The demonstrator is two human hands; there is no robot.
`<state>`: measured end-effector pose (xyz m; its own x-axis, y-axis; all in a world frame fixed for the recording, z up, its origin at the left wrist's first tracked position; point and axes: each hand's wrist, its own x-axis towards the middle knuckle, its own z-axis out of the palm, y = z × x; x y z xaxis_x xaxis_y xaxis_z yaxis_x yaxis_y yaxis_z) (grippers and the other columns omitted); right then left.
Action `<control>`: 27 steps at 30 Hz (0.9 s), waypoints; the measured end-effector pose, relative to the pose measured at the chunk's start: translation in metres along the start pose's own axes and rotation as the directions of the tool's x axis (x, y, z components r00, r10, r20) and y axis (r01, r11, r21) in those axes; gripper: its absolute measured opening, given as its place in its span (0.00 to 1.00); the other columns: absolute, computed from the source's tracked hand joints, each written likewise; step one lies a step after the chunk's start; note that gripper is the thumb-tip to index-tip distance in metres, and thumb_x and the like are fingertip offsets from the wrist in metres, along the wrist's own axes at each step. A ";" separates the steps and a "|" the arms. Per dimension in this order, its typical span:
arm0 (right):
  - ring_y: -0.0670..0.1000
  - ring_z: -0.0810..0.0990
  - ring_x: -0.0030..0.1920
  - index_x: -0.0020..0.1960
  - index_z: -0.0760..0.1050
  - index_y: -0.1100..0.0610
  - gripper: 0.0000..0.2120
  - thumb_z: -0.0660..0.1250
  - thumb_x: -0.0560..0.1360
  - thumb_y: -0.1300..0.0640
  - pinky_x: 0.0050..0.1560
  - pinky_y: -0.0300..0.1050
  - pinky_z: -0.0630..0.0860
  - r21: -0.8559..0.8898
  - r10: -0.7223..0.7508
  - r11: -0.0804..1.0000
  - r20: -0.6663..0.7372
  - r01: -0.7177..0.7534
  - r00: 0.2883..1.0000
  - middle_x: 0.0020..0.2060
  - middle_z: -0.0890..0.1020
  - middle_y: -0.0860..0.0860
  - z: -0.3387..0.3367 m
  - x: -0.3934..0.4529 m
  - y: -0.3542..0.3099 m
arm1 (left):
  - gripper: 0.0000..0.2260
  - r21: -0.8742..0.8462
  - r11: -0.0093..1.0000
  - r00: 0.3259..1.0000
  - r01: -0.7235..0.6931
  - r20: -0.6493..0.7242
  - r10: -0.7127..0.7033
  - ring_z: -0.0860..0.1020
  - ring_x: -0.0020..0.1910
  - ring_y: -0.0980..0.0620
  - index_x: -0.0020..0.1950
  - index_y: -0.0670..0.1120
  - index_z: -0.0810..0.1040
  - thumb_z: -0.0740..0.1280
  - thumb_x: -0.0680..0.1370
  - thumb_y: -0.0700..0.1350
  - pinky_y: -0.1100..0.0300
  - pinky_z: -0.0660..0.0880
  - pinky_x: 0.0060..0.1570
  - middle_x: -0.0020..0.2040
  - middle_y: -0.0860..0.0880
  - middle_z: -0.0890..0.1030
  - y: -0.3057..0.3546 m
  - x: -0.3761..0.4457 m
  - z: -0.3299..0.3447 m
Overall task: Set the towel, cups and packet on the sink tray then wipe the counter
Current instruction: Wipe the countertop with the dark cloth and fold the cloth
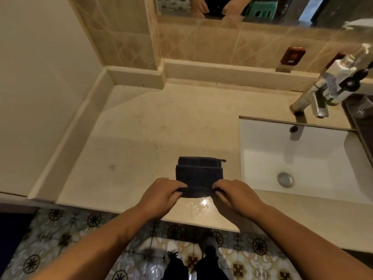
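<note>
A dark blue folded towel (198,174) lies flat on the beige counter (141,138), just left of the sink. My left hand (161,194) pinches the towel's near left corner and my right hand (234,194) pinches its near right corner. Both hands rest at the counter's front edge, with the near hem rolled between the fingers. A dark tray edge (361,122) shows at the far right behind the sink. No cups or packet are in view.
A white rectangular sink (298,158) with a metal drain (285,179) sits to the right, below a chrome faucet (314,98). A mirror (262,9) and tiled backsplash stand behind. A raised ledge borders the counter's left side. Patterned floor tiles lie below.
</note>
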<state>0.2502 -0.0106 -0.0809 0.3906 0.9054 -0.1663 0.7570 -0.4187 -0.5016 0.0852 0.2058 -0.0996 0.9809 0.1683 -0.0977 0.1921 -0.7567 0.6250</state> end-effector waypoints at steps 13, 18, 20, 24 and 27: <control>0.54 0.79 0.51 0.58 0.76 0.55 0.10 0.66 0.79 0.53 0.49 0.44 0.73 0.216 0.383 0.908 -0.086 -0.358 0.920 0.52 0.82 0.54 -0.011 0.085 0.035 | 0.10 -0.249 0.836 0.847 0.489 -0.093 -0.523 0.77 0.48 0.49 0.60 0.46 0.77 0.66 0.80 0.47 0.57 0.74 0.47 0.54 0.47 0.82 -0.008 0.087 -0.004; 0.55 0.78 0.49 0.57 0.76 0.55 0.12 0.66 0.78 0.50 0.48 0.47 0.75 0.012 0.338 0.939 -0.219 -0.344 0.915 0.53 0.78 0.54 -0.002 0.085 0.034 | 0.19 0.055 0.870 0.858 0.490 -0.206 -0.470 0.76 0.56 0.44 0.69 0.45 0.71 0.66 0.80 0.48 0.54 0.72 0.52 0.63 0.43 0.77 -0.003 0.085 0.003; 0.58 0.76 0.57 0.63 0.75 0.56 0.16 0.65 0.78 0.50 0.57 0.52 0.72 -0.117 0.207 0.961 -0.308 -0.252 0.929 0.61 0.77 0.56 0.001 0.079 0.030 | 0.22 0.243 0.886 0.903 0.394 -0.282 -0.325 0.71 0.65 0.41 0.73 0.46 0.67 0.65 0.80 0.48 0.48 0.68 0.61 0.71 0.42 0.70 -0.001 0.079 0.006; 0.59 0.61 0.74 0.75 0.62 0.56 0.28 0.53 0.81 0.42 0.72 0.59 0.56 -0.293 -0.093 0.955 -0.149 0.045 0.984 0.75 0.64 0.56 0.017 0.062 0.017 | 0.25 0.503 0.860 0.996 0.086 -0.066 -0.061 0.53 0.78 0.44 0.79 0.47 0.55 0.53 0.83 0.53 0.44 0.53 0.74 0.80 0.46 0.54 -0.005 0.072 0.015; 0.54 0.44 0.78 0.79 0.47 0.54 0.37 0.42 0.79 0.32 0.75 0.61 0.42 -0.368 -0.054 0.927 0.062 0.073 0.997 0.79 0.50 0.52 0.031 0.053 0.023 | 0.30 0.547 0.836 0.990 0.043 0.092 -0.111 0.43 0.79 0.48 0.80 0.47 0.45 0.41 0.82 0.61 0.42 0.41 0.75 0.81 0.49 0.44 -0.020 0.064 0.019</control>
<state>0.2723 0.0303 -0.1272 0.3160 0.9293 -0.1914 0.9229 -0.3478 -0.1651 0.1445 0.2198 -0.1328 0.9522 0.1921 -0.2374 0.2194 -0.9711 0.0943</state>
